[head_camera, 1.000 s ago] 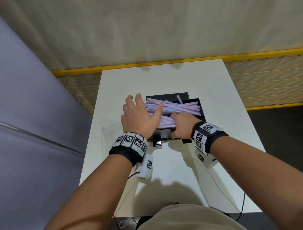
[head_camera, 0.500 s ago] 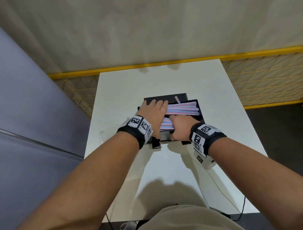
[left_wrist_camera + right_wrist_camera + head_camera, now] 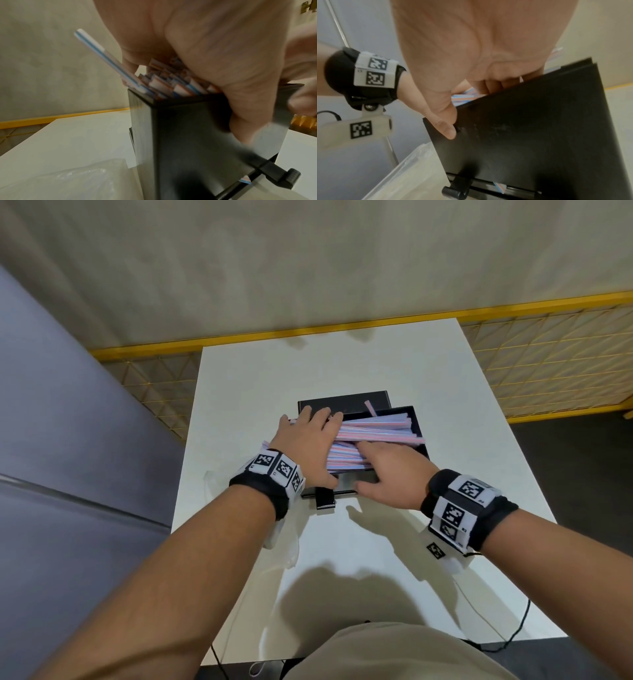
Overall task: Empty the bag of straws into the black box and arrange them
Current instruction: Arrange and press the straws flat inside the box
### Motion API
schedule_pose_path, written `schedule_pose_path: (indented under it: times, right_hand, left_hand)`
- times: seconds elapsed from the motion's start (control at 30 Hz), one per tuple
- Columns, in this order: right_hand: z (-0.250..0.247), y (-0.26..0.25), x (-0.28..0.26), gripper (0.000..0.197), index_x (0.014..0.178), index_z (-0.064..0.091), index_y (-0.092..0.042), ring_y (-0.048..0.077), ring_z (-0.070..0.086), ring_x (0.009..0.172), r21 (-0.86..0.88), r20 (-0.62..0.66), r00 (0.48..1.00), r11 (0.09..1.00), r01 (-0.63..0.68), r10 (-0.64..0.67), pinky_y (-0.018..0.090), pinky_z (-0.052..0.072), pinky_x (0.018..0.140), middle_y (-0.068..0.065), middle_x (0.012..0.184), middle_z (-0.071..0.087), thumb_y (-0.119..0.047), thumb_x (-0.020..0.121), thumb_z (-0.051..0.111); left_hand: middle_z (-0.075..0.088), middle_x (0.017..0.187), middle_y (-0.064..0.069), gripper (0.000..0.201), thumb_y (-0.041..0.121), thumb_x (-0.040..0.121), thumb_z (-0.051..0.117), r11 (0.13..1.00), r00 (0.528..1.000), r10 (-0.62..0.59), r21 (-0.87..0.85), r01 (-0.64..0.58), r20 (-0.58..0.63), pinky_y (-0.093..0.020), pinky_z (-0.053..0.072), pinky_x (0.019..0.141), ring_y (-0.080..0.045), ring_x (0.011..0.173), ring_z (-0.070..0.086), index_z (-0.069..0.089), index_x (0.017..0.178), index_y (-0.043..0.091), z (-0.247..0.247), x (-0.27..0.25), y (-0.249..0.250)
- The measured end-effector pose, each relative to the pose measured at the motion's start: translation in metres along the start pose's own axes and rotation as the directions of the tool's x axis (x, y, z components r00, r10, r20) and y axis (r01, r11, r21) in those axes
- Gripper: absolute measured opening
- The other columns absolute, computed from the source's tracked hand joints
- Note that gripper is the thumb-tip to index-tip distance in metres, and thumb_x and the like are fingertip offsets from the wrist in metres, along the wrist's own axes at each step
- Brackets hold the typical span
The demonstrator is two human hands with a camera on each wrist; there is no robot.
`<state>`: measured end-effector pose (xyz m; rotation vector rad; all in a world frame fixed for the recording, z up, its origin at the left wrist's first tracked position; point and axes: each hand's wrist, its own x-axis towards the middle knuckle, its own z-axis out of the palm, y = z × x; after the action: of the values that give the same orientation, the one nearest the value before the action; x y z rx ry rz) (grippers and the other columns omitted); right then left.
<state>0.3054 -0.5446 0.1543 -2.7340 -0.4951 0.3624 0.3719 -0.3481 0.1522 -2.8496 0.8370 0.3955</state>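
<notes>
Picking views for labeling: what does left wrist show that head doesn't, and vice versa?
Left wrist only: the cut straw ends, one straw tilted up past the rim, and the dispenser lever with a straw at the bottom slot.
Head only: both hands together, right hand on the near side, and the whole white table.
Both: left hand on the straws in the black box.

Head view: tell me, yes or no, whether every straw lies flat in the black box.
No: one straw sticks up at an angle near the back of the black box.
</notes>
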Motion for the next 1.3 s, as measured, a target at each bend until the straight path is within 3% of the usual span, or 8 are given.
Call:
schedule_pose_path:
  times: [0.33,0.6,0.83,0.93,1.0,1.07,1.2,1.3]
  right_hand:
    - [-0.006,0.000,0.003,0.067,0.127,0.054,-0.013,0.030,0.046,0.101,-0.280,-0.269,0.949,0.956,0.087,-0.165,0.044,0.042,0.085,0.009,0.114,0.050,-0.053,0.074,0.059]
    - [0.004,-0.008,0.006,0.054,0.100,0.057,-0.008,0.032,0.046,0.089,-0.299,-0.414,0.885,0.950,0.089,-0.213,0.043,0.036,0.075,0.012,0.101,0.051,-0.051,0.070,0.068]
    - [0.004,0.002,0.025,0.093,0.141,0.039,-0.009,0.033,0.047,0.123,-0.214,-0.065,0.992,0.972,0.092,-0.108,0.045,0.040,0.103,0.012,0.136,0.048,-0.053,0.064,0.065]
    - [0.007,0.007,0.033,0.098,0.140,0.040,-0.010,0.036,0.042,0.127,-0.192,-0.118,0.990,0.980,0.048,-0.072,0.047,0.038,0.107,0.016,0.138,0.042,-0.056,0.057,0.065]
    - [0.012,0.012,0.037,0.100,0.140,0.040,-0.009,0.036,0.042,0.126,-0.169,-0.135,0.988,0.984,0.048,-0.072,0.046,0.038,0.107,0.015,0.135,0.043,-0.056,0.055,0.065]
    - [0.015,0.014,0.038,0.100,0.143,0.039,-0.009,0.034,0.046,0.119,-0.174,-0.114,0.992,0.984,0.040,-0.061,0.044,0.038,0.103,0.012,0.129,0.048,-0.056,0.059,0.065]
    - [0.015,0.014,0.040,0.101,0.148,0.032,-0.014,0.030,0.044,0.113,-0.181,-0.081,0.997,0.983,-0.012,-0.003,0.044,0.037,0.102,0.007,0.127,0.049,-0.058,0.063,0.065]
    - [0.016,0.014,0.041,0.097,0.144,0.037,-0.017,0.030,0.045,0.111,-0.168,-0.129,0.991,0.986,0.010,-0.032,0.045,0.036,0.100,0.006,0.122,0.049,-0.063,0.064,0.063]
  left_hand:
    - [0.015,0.171,-0.007,0.123,0.080,0.064,0.065,0.988,0.991,-0.131,-0.079,0.130,-0.017,-0.062,0.025,0.119,-0.039,0.155,0.015,0.005,0.162,0.035,0.006,-0.009,0.005]
    - [0.017,0.170,-0.011,0.122,0.089,0.068,0.055,0.987,0.988,-0.153,-0.054,0.152,-0.015,-0.060,0.022,0.121,-0.040,0.153,0.019,0.006,0.163,0.030,0.001,-0.013,0.004]
    - [0.018,0.171,-0.006,0.125,0.096,0.065,0.047,0.979,0.980,-0.180,-0.109,0.170,-0.085,-0.063,0.011,0.125,-0.033,0.157,0.018,0.008,0.163,0.028,-0.013,-0.024,-0.003]
    - [0.030,0.167,-0.005,0.101,0.083,0.084,0.045,0.805,0.854,-0.442,-0.541,0.243,-0.274,-0.051,0.022,0.126,-0.026,0.154,0.028,0.026,0.161,0.020,-0.004,-0.041,-0.014]
    - [0.035,0.165,-0.008,0.079,0.062,0.099,0.050,0.504,0.769,-0.613,-0.840,0.204,-0.181,-0.036,0.025,0.125,-0.023,0.152,0.033,0.032,0.159,0.013,0.007,-0.045,-0.011]
    - [0.046,0.157,-0.009,0.064,0.047,0.103,0.054,0.360,0.744,-0.652,-0.923,0.134,-0.146,-0.032,0.030,0.121,-0.024,0.144,0.044,0.042,0.154,0.009,0.014,-0.043,0.004]
    - [0.054,0.148,-0.006,0.054,0.035,0.103,0.057,0.297,0.681,-0.704,-0.954,0.028,-0.199,-0.030,0.036,0.117,-0.020,0.136,0.051,0.049,0.149,0.008,0.019,-0.033,0.030]
    - [0.023,0.170,-0.009,0.068,0.043,0.105,0.052,0.434,0.740,-0.647,-0.887,0.158,-0.184,-0.030,0.017,0.126,-0.022,0.157,0.020,0.030,0.160,0.010,0.021,-0.028,0.034]
